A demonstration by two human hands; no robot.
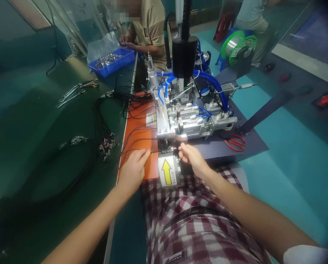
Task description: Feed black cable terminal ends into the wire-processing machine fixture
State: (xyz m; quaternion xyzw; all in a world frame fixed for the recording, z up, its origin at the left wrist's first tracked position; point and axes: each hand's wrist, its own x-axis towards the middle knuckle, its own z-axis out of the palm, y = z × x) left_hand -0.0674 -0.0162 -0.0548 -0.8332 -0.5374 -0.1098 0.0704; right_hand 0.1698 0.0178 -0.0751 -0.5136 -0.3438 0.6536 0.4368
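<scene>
My left hand rests on the orange mat, its fingers pinched on a thin black wire that leads toward the machine's front slot. My right hand is just right of that slot, fingers pinched at the wire's end by a small fixture. Behind both hands stands the metal bench machine with blue hoses and a black cylinder on top. A plate with a yellow arrow sits between my hands.
A bundle of black wires lies on the green table to the left. Red-handled scissors lie right of the machine. A blue tray of metal parts stands at the back, where another person sits working. A green wire spool is behind.
</scene>
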